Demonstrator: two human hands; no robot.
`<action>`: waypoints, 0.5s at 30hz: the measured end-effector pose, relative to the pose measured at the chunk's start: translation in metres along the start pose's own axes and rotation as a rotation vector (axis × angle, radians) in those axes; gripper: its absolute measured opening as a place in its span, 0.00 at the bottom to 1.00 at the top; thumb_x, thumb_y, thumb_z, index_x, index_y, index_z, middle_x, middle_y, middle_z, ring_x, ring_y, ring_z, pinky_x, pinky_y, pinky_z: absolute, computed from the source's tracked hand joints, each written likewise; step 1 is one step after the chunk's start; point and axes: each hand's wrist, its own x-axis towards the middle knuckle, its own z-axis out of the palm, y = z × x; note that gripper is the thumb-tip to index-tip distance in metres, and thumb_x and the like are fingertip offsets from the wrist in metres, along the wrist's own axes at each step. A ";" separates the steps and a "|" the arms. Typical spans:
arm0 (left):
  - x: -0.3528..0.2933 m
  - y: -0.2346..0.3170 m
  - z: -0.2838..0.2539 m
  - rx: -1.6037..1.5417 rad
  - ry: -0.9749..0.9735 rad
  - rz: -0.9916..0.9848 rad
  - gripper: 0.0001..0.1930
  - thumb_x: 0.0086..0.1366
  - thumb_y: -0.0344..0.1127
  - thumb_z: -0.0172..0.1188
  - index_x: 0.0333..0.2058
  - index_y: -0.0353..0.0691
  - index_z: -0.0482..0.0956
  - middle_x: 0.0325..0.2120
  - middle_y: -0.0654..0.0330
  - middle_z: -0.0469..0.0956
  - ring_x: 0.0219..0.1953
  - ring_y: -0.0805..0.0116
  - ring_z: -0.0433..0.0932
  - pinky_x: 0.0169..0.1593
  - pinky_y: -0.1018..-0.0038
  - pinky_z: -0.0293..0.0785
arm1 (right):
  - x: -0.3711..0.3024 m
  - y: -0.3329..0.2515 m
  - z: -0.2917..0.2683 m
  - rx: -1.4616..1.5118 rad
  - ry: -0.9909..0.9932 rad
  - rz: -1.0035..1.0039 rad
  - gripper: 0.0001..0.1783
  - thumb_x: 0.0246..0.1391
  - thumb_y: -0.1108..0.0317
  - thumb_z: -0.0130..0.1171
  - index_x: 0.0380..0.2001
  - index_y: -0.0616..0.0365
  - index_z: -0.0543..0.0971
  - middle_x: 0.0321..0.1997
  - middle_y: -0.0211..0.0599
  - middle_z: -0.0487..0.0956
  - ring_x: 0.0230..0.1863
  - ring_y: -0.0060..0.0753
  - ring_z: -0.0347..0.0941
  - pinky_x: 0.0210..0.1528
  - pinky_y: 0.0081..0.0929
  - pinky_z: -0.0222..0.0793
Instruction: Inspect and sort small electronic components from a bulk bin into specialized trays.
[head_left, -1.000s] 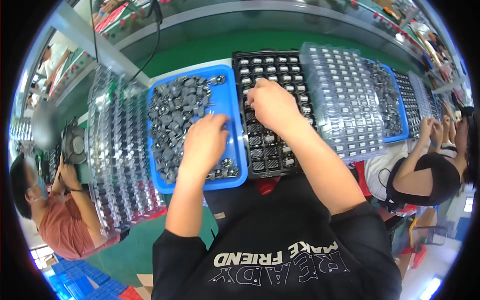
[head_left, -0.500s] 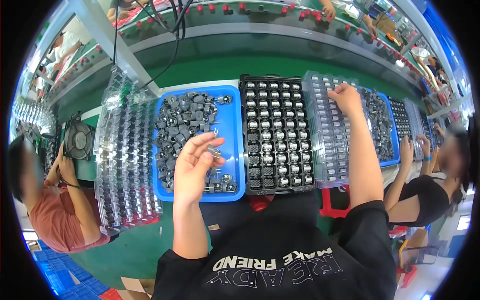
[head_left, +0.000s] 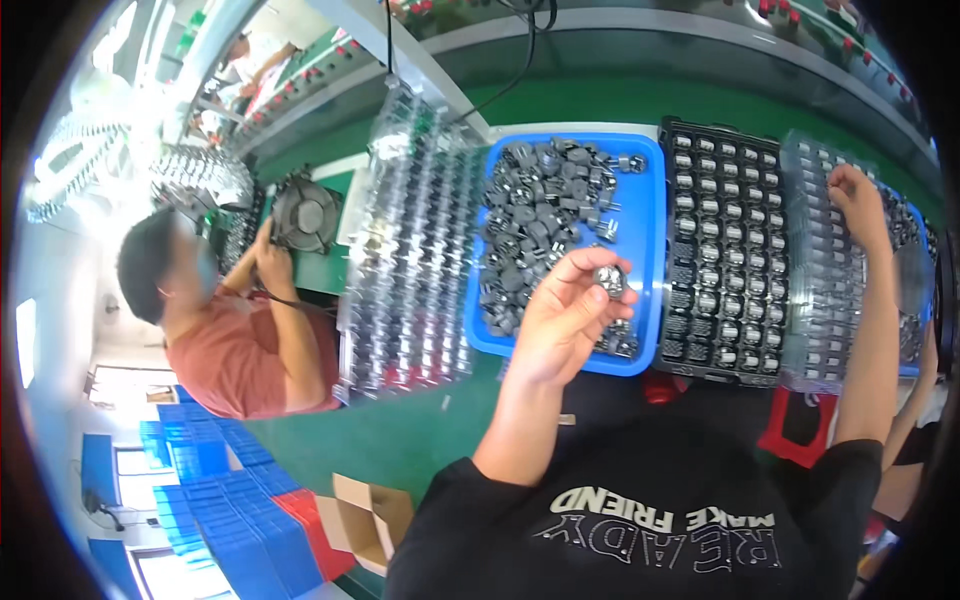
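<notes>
In front of the blue bin (head_left: 650,250), my left hand (head_left: 570,315) is raised with a small dark grey round part (head_left: 609,281) pinched between thumb and fingertips; its shiny metal face is turned upward. Many such grey parts with metal prongs (head_left: 545,200) lie loose in the bin. Farther right, my right hand (head_left: 858,203) is over the clear plastic tray (head_left: 815,265), fingers curled together near its rows of small silvery pieces. What those fingers hold, if anything, is hidden. Between the two stands a black tray (head_left: 725,250) with rows of silver-topped pieces in its pockets.
Stacked clear trays of parts (head_left: 415,250) stand left of the bin. A co-worker (head_left: 250,330) sits at the left, hands near a black fan (head_left: 305,215). Blue crates (head_left: 230,500) and an open carton (head_left: 365,520) are at lower left. A red stool (head_left: 800,430) is under the bench.
The view has swung left, so the bench appears shifted right. My left hand has turned the grey part, showing its metal face. My right hand stays over the clear tray.
</notes>
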 end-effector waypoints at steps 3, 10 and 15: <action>0.000 0.007 0.002 0.008 -0.024 -0.013 0.23 0.71 0.31 0.61 0.62 0.36 0.70 0.53 0.54 0.75 0.45 0.66 0.81 0.48 0.72 0.80 | -0.005 -0.006 0.009 0.048 0.090 -0.020 0.07 0.61 0.71 0.60 0.42 0.59 0.79 0.37 0.34 0.80 0.40 0.24 0.75 0.48 0.24 0.71; -0.006 0.003 0.013 0.084 -0.024 0.000 0.22 0.69 0.30 0.63 0.59 0.34 0.73 0.56 0.51 0.75 0.45 0.65 0.81 0.49 0.70 0.79 | -0.082 -0.165 0.006 0.784 0.151 0.035 0.10 0.64 0.73 0.59 0.47 0.63 0.81 0.40 0.31 0.81 0.35 0.19 0.75 0.42 0.19 0.71; -0.003 -0.010 0.022 0.125 -0.076 0.014 0.21 0.70 0.31 0.62 0.59 0.32 0.73 0.53 0.52 0.78 0.45 0.67 0.81 0.50 0.70 0.79 | -0.161 -0.265 0.018 1.053 -0.087 -0.016 0.16 0.53 0.85 0.65 0.46 0.65 0.81 0.42 0.36 0.83 0.37 0.25 0.80 0.39 0.22 0.77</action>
